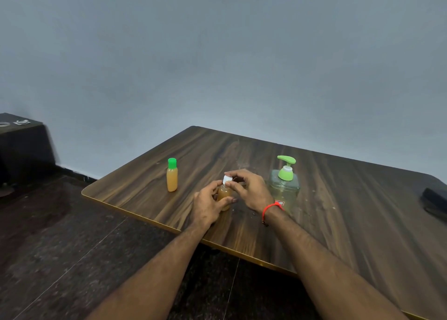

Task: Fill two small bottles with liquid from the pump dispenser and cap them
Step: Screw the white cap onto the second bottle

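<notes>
On the wooden table (pixel 338 211), my left hand (pixel 208 205) grips a small bottle (pixel 224 195) of amber liquid, standing upright near the front edge. My right hand (pixel 249 189) pinches a white cap (pixel 227 179) at the top of that bottle's neck. A second small bottle (pixel 172 177), filled with orange liquid and closed with a green cap, stands alone to the left. The clear pump dispenser (pixel 285 186) with a light green pump head stands just right of my right hand.
A dark object (pixel 434 200) lies at the table's right edge. A dark cabinet (pixel 21 148) stands at far left by the wall. Dark stone floor (pixel 72 247) stretches below the table's front edge. A red thread band circles my right wrist.
</notes>
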